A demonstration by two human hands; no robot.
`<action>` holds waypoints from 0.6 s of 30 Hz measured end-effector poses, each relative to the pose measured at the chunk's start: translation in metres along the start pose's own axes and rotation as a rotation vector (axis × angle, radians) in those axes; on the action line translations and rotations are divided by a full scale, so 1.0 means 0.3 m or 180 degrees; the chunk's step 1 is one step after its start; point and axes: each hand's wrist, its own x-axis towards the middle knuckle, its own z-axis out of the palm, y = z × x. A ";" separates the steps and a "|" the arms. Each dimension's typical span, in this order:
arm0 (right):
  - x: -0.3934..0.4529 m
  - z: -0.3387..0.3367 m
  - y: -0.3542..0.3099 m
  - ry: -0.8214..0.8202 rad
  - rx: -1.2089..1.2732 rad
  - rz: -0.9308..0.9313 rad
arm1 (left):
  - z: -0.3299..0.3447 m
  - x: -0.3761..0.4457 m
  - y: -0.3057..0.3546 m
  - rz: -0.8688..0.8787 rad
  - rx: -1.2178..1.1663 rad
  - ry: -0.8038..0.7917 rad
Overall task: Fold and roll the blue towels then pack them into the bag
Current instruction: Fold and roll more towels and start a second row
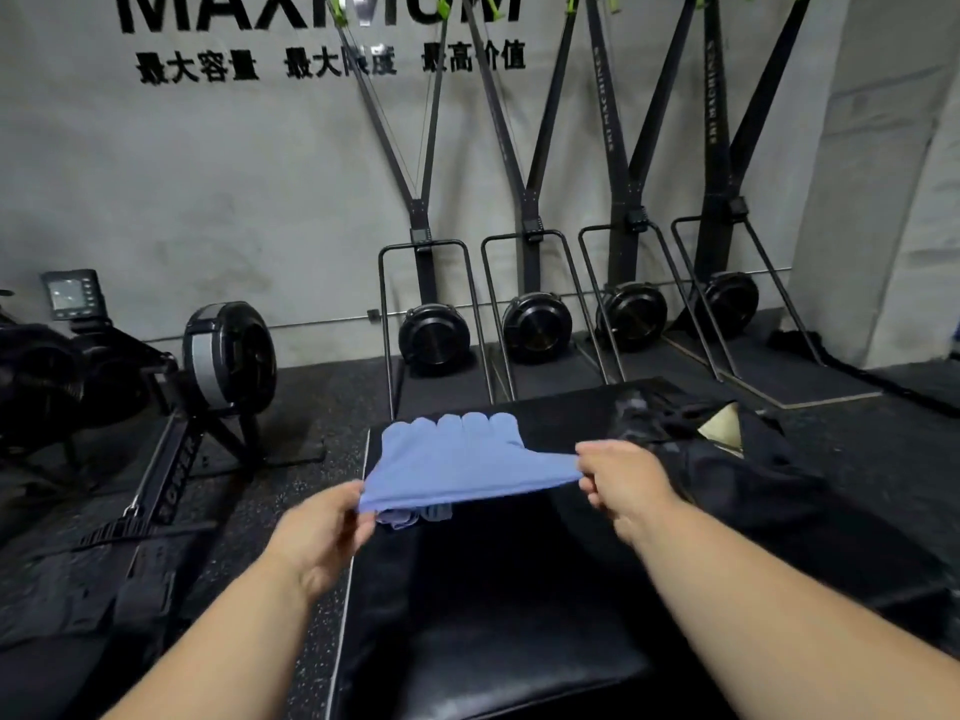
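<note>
A blue towel (462, 462) is stretched flat in the air above a black padded bench (498, 605). My left hand (322, 532) pinches its near left corner and my right hand (621, 480) pinches its right corner. More blue fabric (415, 514) lies bunched on the bench just under the held towel, partly hidden by it. A black bag (727, 459) sits on the bench's far right, its mouth open and showing a pale lining.
A rowing machine (171, 397) stands on the dark rubber floor to the left. Several ski machines (571, 324) line the grey wall behind the bench. Speckled floor lies between the rower and the bench.
</note>
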 end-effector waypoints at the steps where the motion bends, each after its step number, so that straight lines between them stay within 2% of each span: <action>1: -0.023 -0.019 0.102 -0.0007 -0.0120 0.0205 | -0.024 -0.010 -0.102 -0.0169 0.0130 0.0044; 4: -0.087 -0.094 0.361 0.0008 -0.0365 0.0704 | -0.102 -0.045 -0.339 -0.0578 0.0325 0.0136; 7: -0.125 -0.167 0.509 0.0057 -0.0484 0.0873 | -0.158 -0.058 -0.454 -0.0746 0.0558 0.0069; 13: -0.167 -0.228 0.558 0.0158 -0.0727 0.0817 | -0.219 -0.085 -0.556 -0.0810 0.1251 0.0103; 18: -0.198 -0.218 0.543 0.0118 -0.0736 0.0804 | -0.231 -0.097 -0.583 -0.0754 0.1412 0.0026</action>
